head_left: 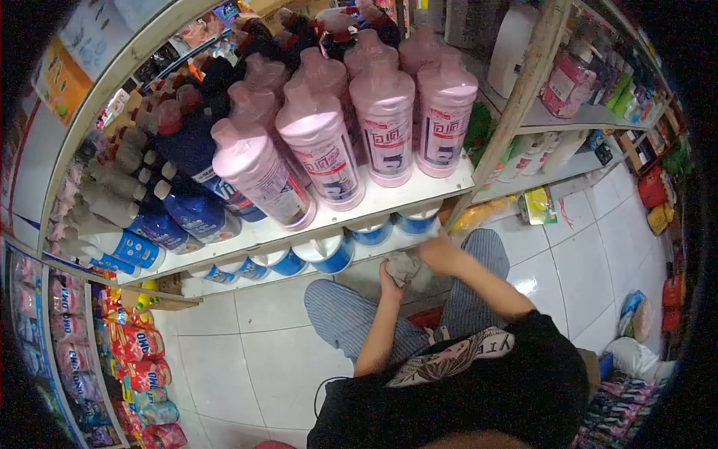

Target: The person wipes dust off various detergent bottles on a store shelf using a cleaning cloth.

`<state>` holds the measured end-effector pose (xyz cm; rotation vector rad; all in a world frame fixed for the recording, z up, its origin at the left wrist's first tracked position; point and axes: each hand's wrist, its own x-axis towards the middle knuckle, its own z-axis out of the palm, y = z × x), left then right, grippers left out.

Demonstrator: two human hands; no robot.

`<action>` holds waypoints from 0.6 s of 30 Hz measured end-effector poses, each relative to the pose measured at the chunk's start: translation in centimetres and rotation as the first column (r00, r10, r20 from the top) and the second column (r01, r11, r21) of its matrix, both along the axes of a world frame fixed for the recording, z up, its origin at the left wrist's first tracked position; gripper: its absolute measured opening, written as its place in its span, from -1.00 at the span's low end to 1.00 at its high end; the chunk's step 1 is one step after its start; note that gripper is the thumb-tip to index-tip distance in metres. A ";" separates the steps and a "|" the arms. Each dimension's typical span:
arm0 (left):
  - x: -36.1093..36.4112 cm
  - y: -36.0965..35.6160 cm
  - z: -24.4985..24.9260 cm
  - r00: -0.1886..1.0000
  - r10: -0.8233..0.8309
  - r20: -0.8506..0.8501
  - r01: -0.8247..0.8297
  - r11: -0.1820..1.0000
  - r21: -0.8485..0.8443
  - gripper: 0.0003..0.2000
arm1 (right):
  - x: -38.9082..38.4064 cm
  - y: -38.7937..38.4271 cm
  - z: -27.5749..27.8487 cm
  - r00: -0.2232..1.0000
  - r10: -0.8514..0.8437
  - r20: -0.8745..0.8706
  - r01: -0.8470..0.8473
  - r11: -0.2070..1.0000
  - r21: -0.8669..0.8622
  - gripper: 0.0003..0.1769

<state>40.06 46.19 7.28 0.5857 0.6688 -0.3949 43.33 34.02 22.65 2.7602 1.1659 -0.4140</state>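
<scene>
My left hand is closed around a crumpled pale grey cloth, held between my knees in front of the low shelf. To the right of the cloth, my right hand is smeared by motion, and I cannot make out its fingers or anything in them. Just beyond both hands, a row of blue tubs with white lids stands on the bottom shelf. Large pink bottles stand upright in rows on the white shelf above the tubs.
Dark blue bottles crowd the shelf's left end. A wooden post divides this shelf from the right-hand shelving. Red detergent bags hang at the left. On the tiled floor, a yellow-green packet lies near the post.
</scene>
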 end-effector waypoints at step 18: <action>0.1 2.3 27.4 0.424 -0.874 0.237 -0.305 0.109 0.946 -0.62 | -2.1 -3.2 -18.8 -0.073 0.505 -0.860 0.926 -0.287 -0.246 -0.77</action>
